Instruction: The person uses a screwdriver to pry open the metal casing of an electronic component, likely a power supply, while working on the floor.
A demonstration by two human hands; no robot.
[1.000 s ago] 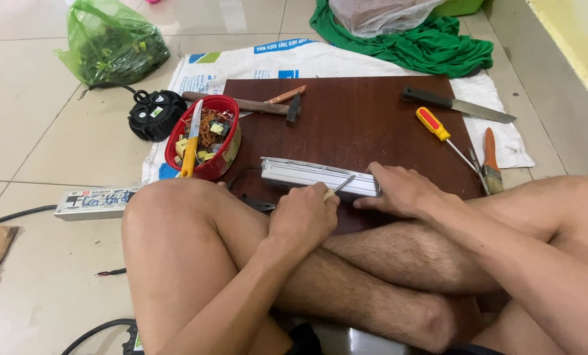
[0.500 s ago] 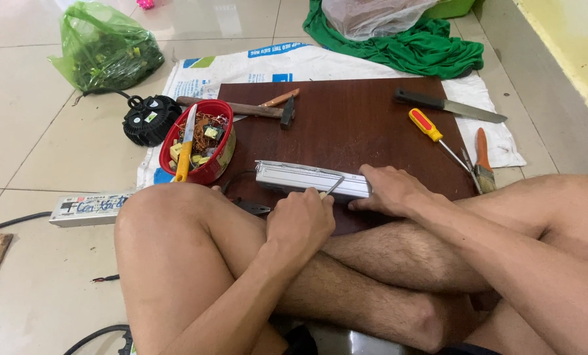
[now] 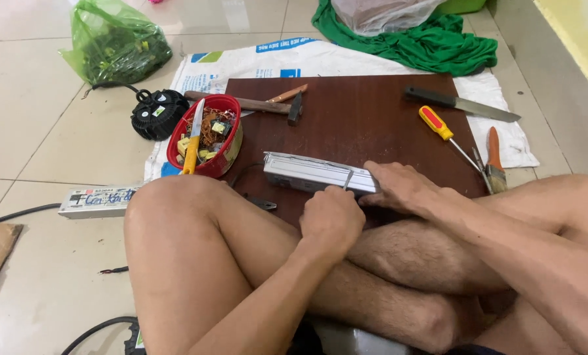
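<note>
A long silver metal box [image 3: 307, 172] lies on the dark brown board [image 3: 366, 121] in front of my crossed legs. My right hand [image 3: 399, 186] presses flat on the box's right end. My left hand [image 3: 332, 217] is closed around a thin metal tool [image 3: 348, 179] whose tip touches the box's near edge.
A red bowl [image 3: 227, 155] of small electronic parts with a yellow-handled tool stands left of the box. On the board lie a hammer [image 3: 268, 105], a knife [image 3: 461, 104], a yellow-and-red screwdriver [image 3: 444, 128] and pliers [image 3: 494, 154]. A black round part [image 3: 157, 114], a green bag [image 3: 113, 43] and a power strip [image 3: 97, 200] lie on the floor.
Both hands stay on the box; only the camera view has shifted slightly.
</note>
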